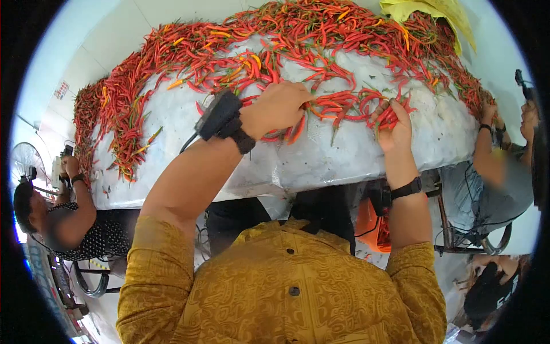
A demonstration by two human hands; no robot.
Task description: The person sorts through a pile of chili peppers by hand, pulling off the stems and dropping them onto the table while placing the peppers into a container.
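Observation:
Red chillies with green stems lie loosely over a table covered in pale plastic sheeting. My right hand, palm turned up and fingers curled, holds several red chillies. To its left, my left hand is closed, its back towards me, over a loose row of chillies. Its fingertips are partly hidden, so what they pinch cannot be made out. An orange-red chilli shows just below that hand. Both wrists wear black straps with a device attached.
A long heap of chillies runs along the table's far side, with a yellow sack behind. People work at the left and right ends. An orange container stands below the near edge.

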